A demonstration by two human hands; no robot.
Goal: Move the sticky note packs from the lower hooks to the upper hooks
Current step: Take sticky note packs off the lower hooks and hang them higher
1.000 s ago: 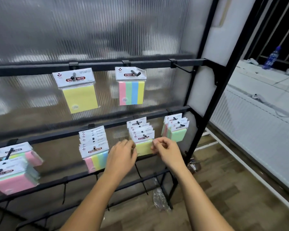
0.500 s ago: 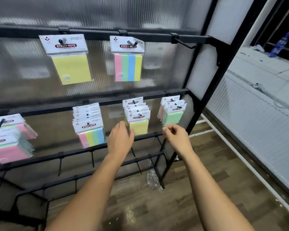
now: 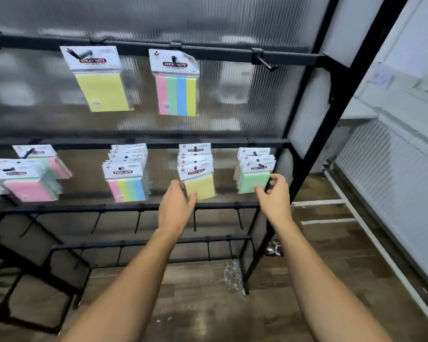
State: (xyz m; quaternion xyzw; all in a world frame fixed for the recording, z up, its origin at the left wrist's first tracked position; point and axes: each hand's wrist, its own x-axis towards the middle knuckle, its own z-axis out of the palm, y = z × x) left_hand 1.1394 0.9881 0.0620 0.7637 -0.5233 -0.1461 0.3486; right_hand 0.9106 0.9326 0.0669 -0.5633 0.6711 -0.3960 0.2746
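Observation:
On the upper rail hang a yellow sticky note pack (image 3: 98, 93) and a striped pack (image 3: 178, 95); an empty upper hook (image 3: 265, 64) sticks out to their right. The lower rail carries stacks of packs: pink (image 3: 30, 190), striped (image 3: 128, 187), yellow (image 3: 203, 186) and green (image 3: 251, 182). My left hand (image 3: 174, 208) rests with loose fingers against the lower left corner of the front yellow pack. My right hand (image 3: 276, 193) pinches the lower right corner of the front green pack, which still hangs on its hook.
Two lower black rails (image 3: 124, 208) carry bare hooks. The rack's black post (image 3: 307, 149) stands just right of my right hand. A crumpled plastic wrapper (image 3: 232, 275) lies on the wooden floor. A white radiator panel (image 3: 391, 183) runs along the right.
My right hand left the yellow pack and moved right to the green stack, closing on its front pack. My left hand stayed by the yellow pack. My view shifted.

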